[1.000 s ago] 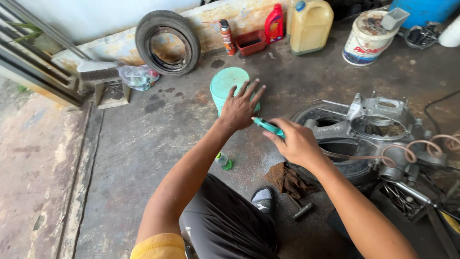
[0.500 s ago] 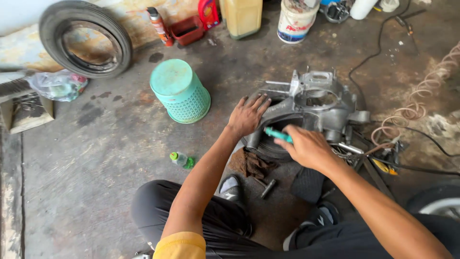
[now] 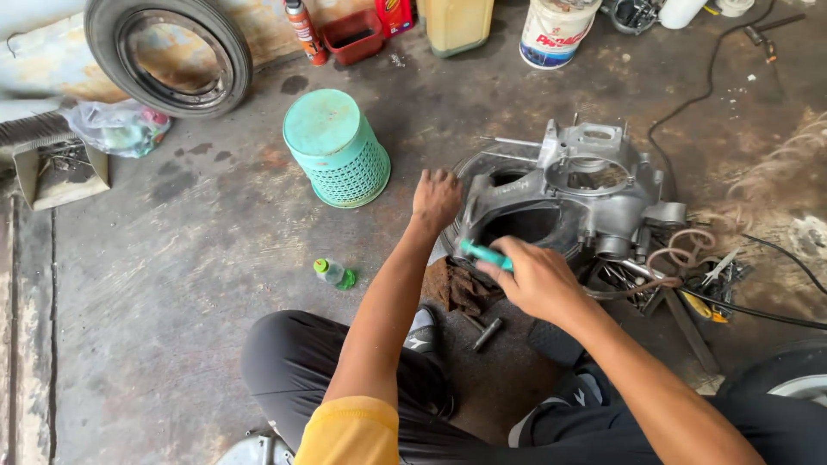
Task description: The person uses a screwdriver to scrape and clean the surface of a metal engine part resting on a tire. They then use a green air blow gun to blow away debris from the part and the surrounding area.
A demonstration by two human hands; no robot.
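Grey concrete floor [image 3: 172, 284] carries everything here. At its far left edge lies a dustpan [image 3: 56, 172] with a clear plastic bag [image 3: 116, 127] just beside it. Behind them, at the far edge of the floor, a black tyre [image 3: 168, 52] leans on the wall. Next along that edge come a spray can [image 3: 303, 30], a red tray [image 3: 355, 36], a yellow jug [image 3: 457, 24] and a white bucket [image 3: 556, 33].

A green basket [image 3: 336, 148] stands upside down on the floor, left of the middle. Nearer the person, a small green bottle [image 3: 334, 274] lies on its side.

The left hand [image 3: 436, 200] is spread flat, fingers a little apart. It rests on the left rim of the metal engine case [image 3: 594, 194] and grips nothing. The engine case sits right of the middle of the floor, on top of a dark tyre.

A brown rag [image 3: 457, 288] lies by the person's foot, with a small dark socket tool [image 3: 487, 334] just beside it.

The right hand [image 3: 534, 280] is closed round a green-handled tool [image 3: 484, 254]. The handle pokes out to the left, just beside the near edge of the engine case. I cannot tell what the tool's tip looks like.

To the right of the case lie tangled hoses, wires and small metal bits [image 3: 689, 267]. A black cable [image 3: 706, 95] runs toward the far right corner.
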